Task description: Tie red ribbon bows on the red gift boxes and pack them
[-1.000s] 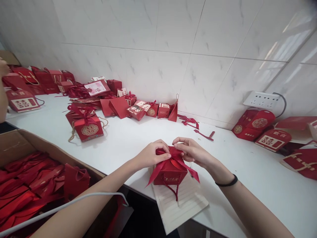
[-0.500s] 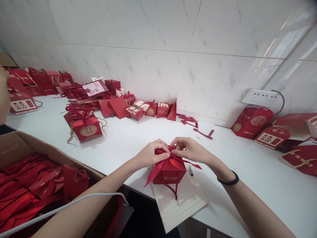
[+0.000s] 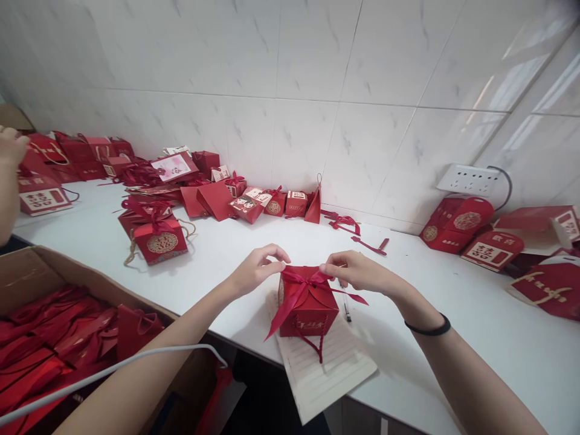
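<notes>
A red gift box [image 3: 308, 323] with a twisted cord handle sits upright on a lined paper pad [image 3: 324, 386]. Across its top is a red ribbon [image 3: 310, 283] tied in a bow, one long tail hanging over the left front and another reaching right. My left hand [image 3: 263, 266] pinches the bow's left loop at the box's upper left edge. At the upper right, my right hand [image 3: 351, 270] is closed on the other loop. Beside the box, a pen [image 3: 347, 309] lies partly under my right hand.
At left stands a cardboard carton [image 3: 81, 272] full of red pieces, crossed by a white cable [image 3: 109, 362]. A finished-looking box [image 3: 161, 241] stands behind it. More boxes line the wall, near a power strip [image 3: 473, 180] at right. Another person's hand [image 3: 11, 148] shows at far left.
My hands have moved apart from the knot out to the two sides of the box, drawing the bow's loops outward. The bow's centre is now uncovered.
</notes>
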`<state>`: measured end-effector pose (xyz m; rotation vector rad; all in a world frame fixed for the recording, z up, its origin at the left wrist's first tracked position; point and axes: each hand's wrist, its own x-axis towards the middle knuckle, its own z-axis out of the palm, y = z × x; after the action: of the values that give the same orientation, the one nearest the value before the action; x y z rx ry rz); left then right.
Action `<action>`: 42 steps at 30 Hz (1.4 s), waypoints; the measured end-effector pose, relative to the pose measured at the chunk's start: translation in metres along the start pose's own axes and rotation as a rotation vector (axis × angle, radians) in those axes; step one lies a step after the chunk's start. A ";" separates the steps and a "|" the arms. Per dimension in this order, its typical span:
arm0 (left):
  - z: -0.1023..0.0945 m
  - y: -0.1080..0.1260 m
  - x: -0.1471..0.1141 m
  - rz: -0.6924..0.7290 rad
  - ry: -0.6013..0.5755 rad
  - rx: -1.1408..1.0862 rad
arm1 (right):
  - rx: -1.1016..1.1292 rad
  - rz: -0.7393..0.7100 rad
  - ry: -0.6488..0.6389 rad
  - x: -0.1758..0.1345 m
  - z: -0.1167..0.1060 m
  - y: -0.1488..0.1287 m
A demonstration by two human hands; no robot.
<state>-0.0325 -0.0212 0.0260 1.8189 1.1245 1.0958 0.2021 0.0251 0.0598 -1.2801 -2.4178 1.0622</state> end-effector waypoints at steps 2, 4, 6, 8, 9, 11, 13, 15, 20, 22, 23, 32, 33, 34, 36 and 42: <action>-0.006 0.005 -0.002 -0.083 -0.065 0.089 | 0.016 -0.008 -0.015 0.002 0.003 0.002; -0.009 0.009 -0.004 -0.142 -0.128 0.155 | 0.043 -0.005 -0.033 0.004 0.005 0.003; -0.009 0.012 -0.006 -0.169 -0.153 0.178 | 0.058 0.007 -0.044 0.005 0.006 0.004; -0.008 0.013 -0.007 -0.166 -0.160 0.171 | 0.056 0.017 -0.050 0.006 0.007 0.004; -0.008 0.013 -0.008 -0.151 -0.163 0.163 | 0.054 0.022 -0.054 0.006 0.007 0.004; -0.009 0.013 -0.008 -0.091 -0.174 0.152 | 0.053 0.025 -0.065 0.007 0.008 0.004; -0.010 0.013 -0.009 -0.032 -0.197 0.164 | 0.058 0.024 -0.077 0.006 0.008 0.004; -0.011 0.013 -0.009 -0.011 -0.201 0.208 | 0.063 0.016 -0.086 0.007 0.009 0.005; -0.007 0.013 -0.010 -0.054 -0.111 0.254 | 0.072 -0.002 -0.095 0.007 0.009 0.005; -0.006 0.015 -0.010 -0.061 -0.129 0.248 | 0.068 0.001 -0.095 0.007 0.009 0.005; -0.006 0.016 -0.010 -0.052 -0.151 0.248 | 0.067 0.001 -0.095 0.008 0.009 0.005; 0.005 0.020 -0.007 -0.081 -0.200 -0.100 | 0.077 -0.012 -0.109 0.009 0.010 0.008; 0.007 0.020 -0.007 -0.133 -0.200 -0.167 | 0.077 -0.013 -0.113 0.009 0.010 0.008; 0.009 0.019 -0.006 -0.180 -0.200 -0.227 | 0.075 -0.014 -0.116 0.009 0.010 0.008; 0.011 0.017 -0.005 -0.242 -0.204 -0.313 | 0.073 -0.020 -0.117 0.009 0.010 0.007; 0.010 0.016 -0.005 -0.299 -0.226 -0.332 | 0.089 -0.031 -0.108 0.008 0.011 0.006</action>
<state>-0.0202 -0.0325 0.0348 1.4212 0.9756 0.8221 0.1959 0.0287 0.0467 -1.1823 -2.4287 1.2450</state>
